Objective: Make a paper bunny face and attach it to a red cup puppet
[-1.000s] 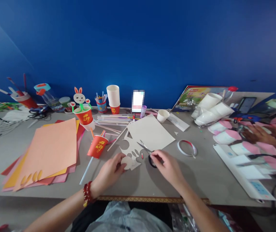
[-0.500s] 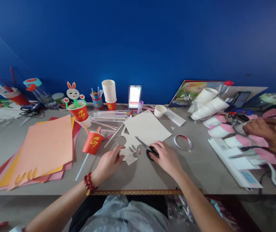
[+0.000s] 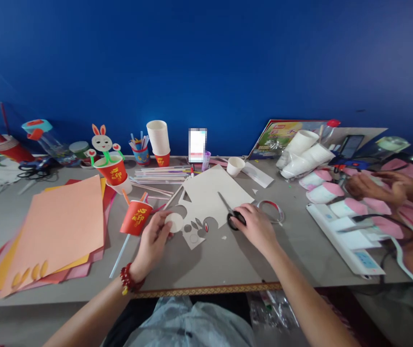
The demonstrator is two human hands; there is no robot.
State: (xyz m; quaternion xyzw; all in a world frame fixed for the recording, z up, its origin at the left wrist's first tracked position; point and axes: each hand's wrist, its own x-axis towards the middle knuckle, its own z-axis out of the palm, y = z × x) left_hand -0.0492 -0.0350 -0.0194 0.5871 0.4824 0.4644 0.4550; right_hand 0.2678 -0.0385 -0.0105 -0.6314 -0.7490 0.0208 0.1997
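My left hand (image 3: 155, 230) pinches a round white paper disc (image 3: 174, 222) between thumb and fingers, over the left edge of the cut paper. My right hand (image 3: 255, 224) is closed on the black handle of a pair of scissors (image 3: 232, 213), whose blades point away over the white sheet (image 3: 215, 188). Between the hands lies the cut-out end of that sheet, with rounded and leaf-shaped gaps. A small leaf-shaped piece with a red centre (image 3: 206, 226) rests there. Left of my left hand, a red paper cup (image 3: 136, 218) lies tilted with a pale straw (image 3: 120, 255) sticking out.
Coloured paper sheets (image 3: 69, 217) are stacked at left. Behind stand a rabbit figure (image 3: 101, 142) in a red cup, stacked white cups (image 3: 158, 137) and straws (image 3: 163, 174). A roll of tape (image 3: 270, 212) and a power strip (image 3: 347, 241) lie right, near another person's hands (image 3: 376, 188).
My left hand has drawn the paper disc leftward, off the cut paper. The scissors have shifted right under my right hand. The other person's two hands now show together.
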